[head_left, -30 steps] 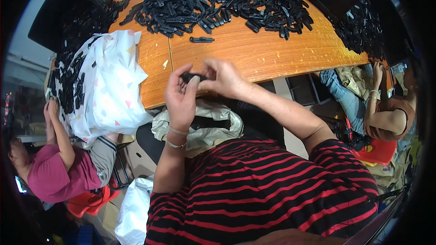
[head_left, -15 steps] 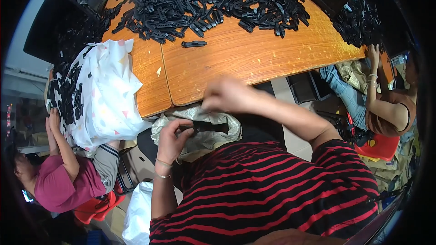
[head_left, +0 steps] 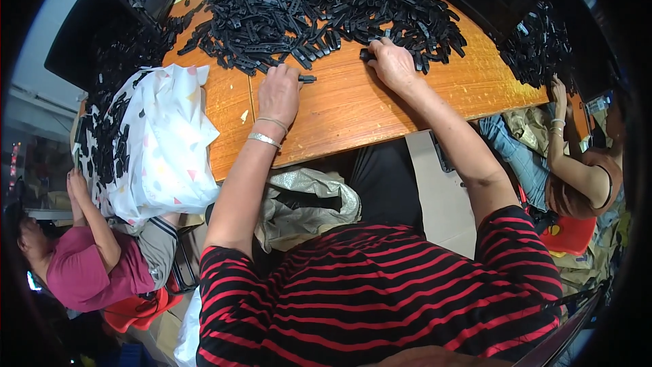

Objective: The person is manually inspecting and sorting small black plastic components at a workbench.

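Covering part of 1 black plastic clip (head_left: pixel 308 79) with the left hand (head_left: pixel 278 94) on the wooden table (head_left: pixel 333 119); cannot tell whether gripping with those fingers. Pinching a 2nd clip (head_left: pixel 365 55) with the right hand (head_left: pixel 395 68), beside the far pile (head_left: pixel 265 13).

piled parts (head_left: pixel 265 19): black plastic, low sheen. tabletop (head_left: pixel 339 105): smooth wood-grain, glossy, scuffed. printed bag (head_left: pixel 159 143): thin crinkled plastic. sack (head_left: pixel 350 200): creased, dull metallic look. bracelet (head_left: pixel 264 139): shiny metal. striped shirt (head_left: pixel 394 285): matt cloth.
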A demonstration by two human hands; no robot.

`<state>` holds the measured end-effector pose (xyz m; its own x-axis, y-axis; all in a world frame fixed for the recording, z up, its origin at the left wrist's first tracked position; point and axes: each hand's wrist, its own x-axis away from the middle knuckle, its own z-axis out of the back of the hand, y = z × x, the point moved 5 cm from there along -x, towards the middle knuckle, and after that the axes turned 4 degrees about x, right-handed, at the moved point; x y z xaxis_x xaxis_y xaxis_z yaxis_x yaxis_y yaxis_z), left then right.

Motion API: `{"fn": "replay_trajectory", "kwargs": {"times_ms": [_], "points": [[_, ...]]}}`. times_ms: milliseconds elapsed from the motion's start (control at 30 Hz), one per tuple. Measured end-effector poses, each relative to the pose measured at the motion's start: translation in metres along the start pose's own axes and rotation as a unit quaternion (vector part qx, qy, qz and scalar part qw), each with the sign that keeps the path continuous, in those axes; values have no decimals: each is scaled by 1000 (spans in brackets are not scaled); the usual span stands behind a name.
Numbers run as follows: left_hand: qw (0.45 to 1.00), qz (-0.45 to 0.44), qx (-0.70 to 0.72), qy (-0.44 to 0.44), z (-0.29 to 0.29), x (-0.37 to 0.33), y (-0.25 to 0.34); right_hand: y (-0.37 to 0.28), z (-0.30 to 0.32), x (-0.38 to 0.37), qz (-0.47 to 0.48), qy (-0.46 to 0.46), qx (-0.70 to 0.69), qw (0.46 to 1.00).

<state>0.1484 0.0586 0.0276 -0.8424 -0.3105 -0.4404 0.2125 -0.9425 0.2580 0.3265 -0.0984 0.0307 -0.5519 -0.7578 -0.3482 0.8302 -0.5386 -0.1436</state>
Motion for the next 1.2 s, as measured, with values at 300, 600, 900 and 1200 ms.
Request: {"fn": "replay_trajectory", "kwargs": {"times_ms": [300,600,900,1200], "points": [[865,265,425,31,-16,37,-35,-18,12,15,122,65,-48,989],[649,361,670,-7,-1,54,-2,-10,9,13,94,-27,3,995],[739,307,599,26,-1,46,12,-79,37,26,8,-122,-290,949],[825,174,538,-11,14,46,35,-99,22,45,-8,-38,-375,926]]}}
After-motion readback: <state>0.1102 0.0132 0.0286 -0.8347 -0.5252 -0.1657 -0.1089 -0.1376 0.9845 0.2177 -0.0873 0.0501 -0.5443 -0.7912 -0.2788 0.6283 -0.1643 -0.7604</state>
